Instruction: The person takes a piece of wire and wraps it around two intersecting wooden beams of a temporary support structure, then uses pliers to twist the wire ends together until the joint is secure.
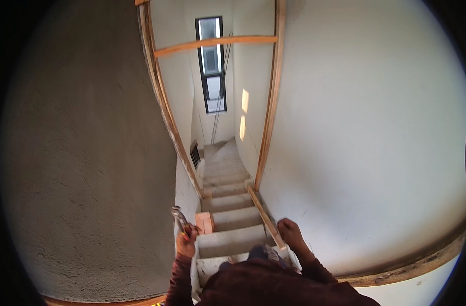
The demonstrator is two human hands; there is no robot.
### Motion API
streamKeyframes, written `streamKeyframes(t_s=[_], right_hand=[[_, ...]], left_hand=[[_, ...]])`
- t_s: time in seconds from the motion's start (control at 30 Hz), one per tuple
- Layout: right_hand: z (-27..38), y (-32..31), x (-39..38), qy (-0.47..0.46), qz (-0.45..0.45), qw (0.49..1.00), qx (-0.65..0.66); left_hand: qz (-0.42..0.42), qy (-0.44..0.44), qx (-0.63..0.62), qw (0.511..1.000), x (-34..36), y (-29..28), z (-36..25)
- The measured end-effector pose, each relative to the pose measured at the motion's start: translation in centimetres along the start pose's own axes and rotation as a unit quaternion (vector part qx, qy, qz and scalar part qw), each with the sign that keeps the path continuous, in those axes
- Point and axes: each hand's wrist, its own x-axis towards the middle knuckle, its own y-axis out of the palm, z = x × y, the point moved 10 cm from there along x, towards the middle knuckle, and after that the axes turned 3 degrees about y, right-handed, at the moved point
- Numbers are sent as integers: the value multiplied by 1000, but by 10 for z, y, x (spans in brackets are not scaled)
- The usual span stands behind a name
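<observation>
My left hand is closed round a hammer with a metal head, held upright at lower left beside the rough grey wall. A reddish wooden block lies on the stairs just right of it. My right hand is curled closed near the white right wall; whether anything is inside it I cannot make out. A long wooden plank slopes along the right side of the steps just left of that hand. Below me my dark red clothing hides part of the stairs.
A concrete staircase descends toward a tall narrow window. A timber frame with a crossbar stands over the stairs. The rough wall bounds the left, the smooth wall the right, with a timber strip along its bottom.
</observation>
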Motion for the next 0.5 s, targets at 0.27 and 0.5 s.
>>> streamKeyframes(t_s=[0.27, 0.5], right_hand=[[147, -37, 6, -122, -166, 975, -83], [128, -87, 35, -124, -242, 962, 26]], left_hand=[[-124, -52, -133, 982, 47, -62, 4], [-39, -255, -403, 878, 34, -28, 87]])
